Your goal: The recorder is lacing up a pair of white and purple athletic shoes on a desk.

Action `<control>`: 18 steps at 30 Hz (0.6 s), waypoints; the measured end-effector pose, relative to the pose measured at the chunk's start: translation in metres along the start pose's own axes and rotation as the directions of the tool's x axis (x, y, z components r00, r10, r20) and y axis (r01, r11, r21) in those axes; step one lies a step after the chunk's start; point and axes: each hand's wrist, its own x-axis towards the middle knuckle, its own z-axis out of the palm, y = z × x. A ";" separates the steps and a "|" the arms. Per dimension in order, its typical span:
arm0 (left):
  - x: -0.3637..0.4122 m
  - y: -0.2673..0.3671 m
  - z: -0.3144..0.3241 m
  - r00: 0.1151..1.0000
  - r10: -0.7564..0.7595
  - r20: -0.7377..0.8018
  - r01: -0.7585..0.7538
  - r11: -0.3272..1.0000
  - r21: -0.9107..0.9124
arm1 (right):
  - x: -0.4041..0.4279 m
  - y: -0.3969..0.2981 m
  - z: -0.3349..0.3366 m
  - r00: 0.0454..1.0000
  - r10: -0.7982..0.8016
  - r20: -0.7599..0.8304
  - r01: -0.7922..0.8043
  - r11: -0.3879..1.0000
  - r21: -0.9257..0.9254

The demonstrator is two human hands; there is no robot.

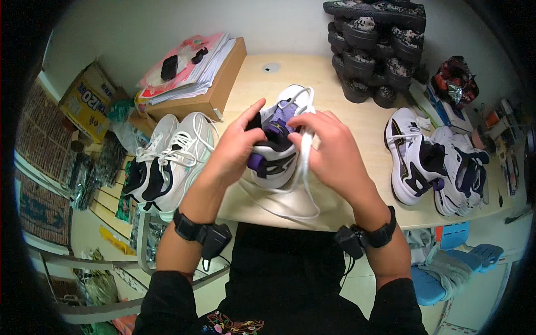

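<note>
A white, black and purple sneaker (272, 176) stands on the wooden table (251, 79) in front of me, its toe pointing away and its heel towards me. Loose white shoelace (306, 161) hangs over its right side and loops on the table behind the heel. My left hand (238, 142) is at the left side of the collar, thumb and forefinger spread. My right hand (328, 146) has its fingers bent at the right side of the opening, beside the tongue (284, 113) and lace; whether it pinches either is unclear.
White sneakers (180, 155) stand at the left edge, near a cardboard box (228, 79) topped with papers (201, 79). Black patterned shoes (360, 37) are stacked at the back right. A matching sneaker (408, 163) stands at the right, beside other white shoes (454, 167).
</note>
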 end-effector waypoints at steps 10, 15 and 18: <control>-0.014 -0.022 0.036 0.997 0.053 -0.047 -0.061 0.980 -0.187 | 0.029 0.026 -0.004 0.880 0.166 0.444 0.062 0.888 -0.455; -0.003 -0.045 0.033 0.999 0.030 -0.044 -0.039 0.974 -0.225 | 0.022 0.011 0.003 0.945 -0.263 0.194 0.326 0.793 -0.515; -0.004 -0.047 0.043 1.000 0.020 -0.022 -0.025 0.971 -0.237 | 0.024 0.010 -0.004 0.908 -0.364 0.210 0.418 0.738 -0.530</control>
